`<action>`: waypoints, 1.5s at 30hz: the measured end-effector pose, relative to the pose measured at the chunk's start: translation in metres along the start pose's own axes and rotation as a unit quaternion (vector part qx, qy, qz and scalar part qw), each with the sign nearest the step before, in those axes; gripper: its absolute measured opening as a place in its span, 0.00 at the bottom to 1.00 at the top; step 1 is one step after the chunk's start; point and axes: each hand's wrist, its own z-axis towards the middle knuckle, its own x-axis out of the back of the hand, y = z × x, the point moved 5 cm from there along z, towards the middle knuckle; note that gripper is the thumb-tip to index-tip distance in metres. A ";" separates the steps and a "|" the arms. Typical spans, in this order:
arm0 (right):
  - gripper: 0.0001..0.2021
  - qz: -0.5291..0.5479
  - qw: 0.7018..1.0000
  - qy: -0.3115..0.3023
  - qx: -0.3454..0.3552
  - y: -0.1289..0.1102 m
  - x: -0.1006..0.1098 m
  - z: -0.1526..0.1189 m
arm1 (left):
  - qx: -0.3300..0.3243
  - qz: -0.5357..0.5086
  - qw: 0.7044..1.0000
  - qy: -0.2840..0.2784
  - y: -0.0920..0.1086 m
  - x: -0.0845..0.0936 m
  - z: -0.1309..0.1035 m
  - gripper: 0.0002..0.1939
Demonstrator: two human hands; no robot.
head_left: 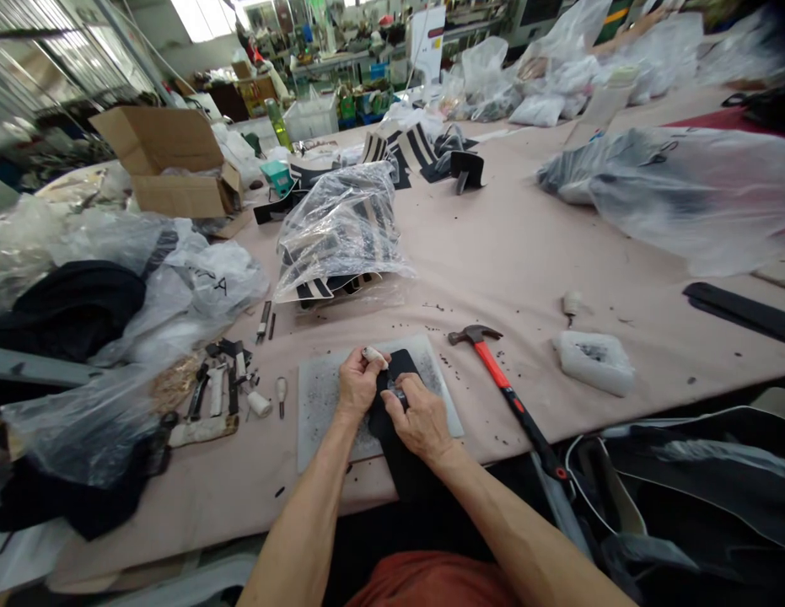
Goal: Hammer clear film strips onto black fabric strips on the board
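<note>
My left hand is closed around the white wrapped handle of a hand tool, whose lower end is hard to see. Beneath both hands runs a long black strip, lying over a pale cutting board and down past the table edge. My right hand rests on the strip, thumb and fingers closed around something dark and slightly shiny that I cannot make out. Right of the board lies a claw hammer with a red and black handle. A white-handled punch lies left of the board.
Several small tools are heaped at the left. Plastic covers striped pieces ahead, near a cardboard box. At the right sit a white block, a dark strip and a large plastic-wrapped bundle. Small dark bits dot the cloth.
</note>
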 end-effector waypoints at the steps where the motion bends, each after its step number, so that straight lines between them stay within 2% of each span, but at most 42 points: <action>1: 0.13 -0.006 1.000 0.004 -0.005 0.000 0.000 0.000 | 0.001 0.004 1.000 -0.006 0.002 -0.001 -0.001 0.09; 7: 0.17 -0.031 0.995 0.069 -0.065 -0.003 -0.006 -0.001 | -0.003 0.046 0.999 -0.023 0.014 -0.003 0.001 0.08; 11: 0.18 -0.045 0.991 0.075 -0.099 -0.010 -0.015 0.000 | 0.009 0.057 0.998 -0.022 0.010 0.001 0.003 0.10; 18: 0.19 -0.035 0.996 0.026 -0.072 -0.006 -0.012 0.003 | 0.017 0.047 0.999 -0.014 0.007 0.007 0.004 0.10; 45: 0.18 -0.037 0.997 0.039 -0.058 -0.005 -0.011 0.004 | 0.021 0.054 0.998 -0.023 0.002 0.004 0.006 0.16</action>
